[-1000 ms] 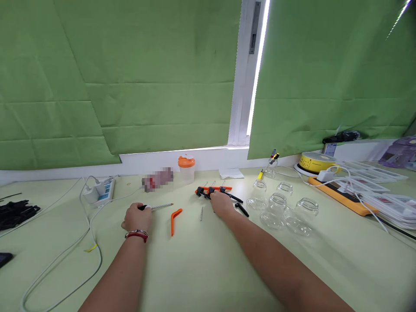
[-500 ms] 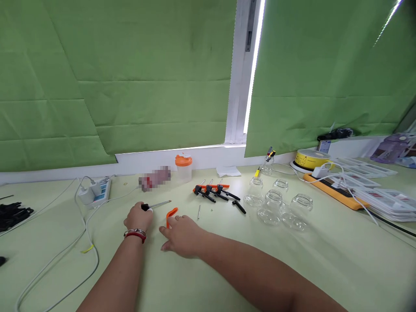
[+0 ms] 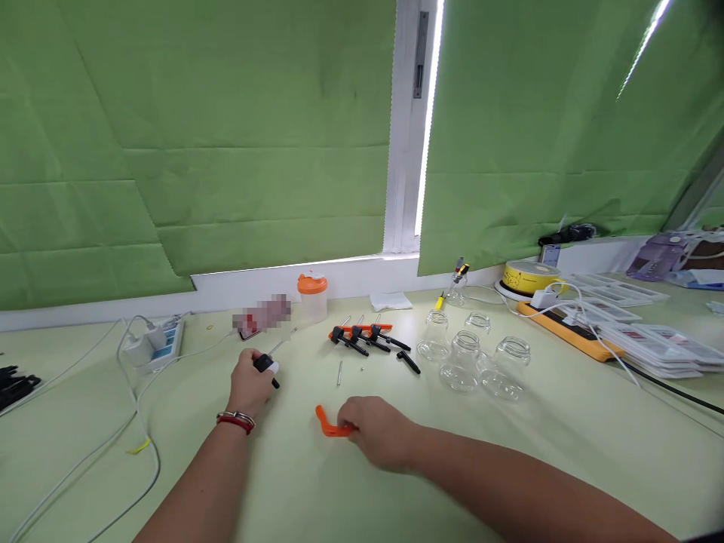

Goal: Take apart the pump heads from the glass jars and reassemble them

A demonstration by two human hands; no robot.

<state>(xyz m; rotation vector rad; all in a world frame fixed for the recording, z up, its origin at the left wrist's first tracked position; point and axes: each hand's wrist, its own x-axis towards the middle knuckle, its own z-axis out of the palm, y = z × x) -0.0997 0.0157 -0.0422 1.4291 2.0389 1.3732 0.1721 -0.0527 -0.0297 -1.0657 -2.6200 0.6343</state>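
My left hand [image 3: 250, 383] is closed round a black-handled tool [image 3: 265, 363] with a thin metal shaft that points up and to the right. My right hand [image 3: 376, 431] pinches one end of a bent orange piece [image 3: 328, 426], held over the front of the table. Beyond the hands, several black clamp-like parts [image 3: 362, 339] sit side by side with orange pieces. A loose black handle [image 3: 408, 362] lies to their right. Between them and my hands are a metal pin [image 3: 339, 373] and a tiny bead-like part [image 3: 362, 369].
Several clear glass jars [image 3: 464, 363] stand at the right, near an orange power strip [image 3: 571, 332] and stacked plastic cases [image 3: 650, 343]. An orange-lidded cup [image 3: 313, 298] stands at the back. White cables [image 3: 152, 445] and a white power strip [image 3: 168, 343] are on the left.
My right hand has picked up the orange piece and moved it right and toward me. My left hand has lifted the black-handled tool, whose shaft now tilts more steeply.
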